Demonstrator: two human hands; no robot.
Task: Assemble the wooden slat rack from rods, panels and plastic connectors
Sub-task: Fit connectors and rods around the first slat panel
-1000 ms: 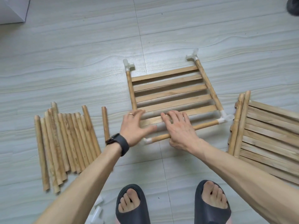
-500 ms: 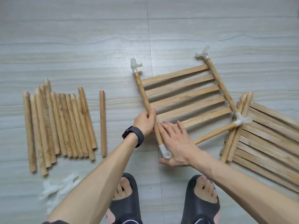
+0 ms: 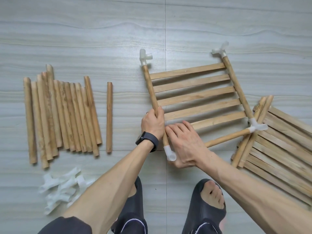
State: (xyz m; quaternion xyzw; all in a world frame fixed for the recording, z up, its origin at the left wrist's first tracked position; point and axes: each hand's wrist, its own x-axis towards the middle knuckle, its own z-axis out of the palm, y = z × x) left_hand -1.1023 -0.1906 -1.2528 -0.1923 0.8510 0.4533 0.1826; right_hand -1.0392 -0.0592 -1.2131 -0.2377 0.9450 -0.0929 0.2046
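Note:
The slat panel (image 3: 194,97) lies on the floor between two side rods, with white plastic connectors at its far corners (image 3: 145,58) (image 3: 220,52). My left hand (image 3: 152,123) grips the left side rod (image 3: 150,88) near its lower end. That rod ends in a connector (image 3: 170,154) by my right thumb. My right hand (image 3: 185,144) lies with straight fingers over the free end of the near rod (image 3: 228,137). This rod runs at a slant to the near-right connector (image 3: 255,126).
A row of loose rods (image 3: 62,115) and one single rod (image 3: 109,115) lie at the left. Spare white connectors (image 3: 60,186) are heaped at the lower left. More slat panels (image 3: 278,146) are stacked at the right. My feet in dark slippers (image 3: 207,203) are below the work.
Both hands lay flat on the panel's near edge; now my left hand grips the left side rod. The frame has turned and the near rod's left end has swung out of line.

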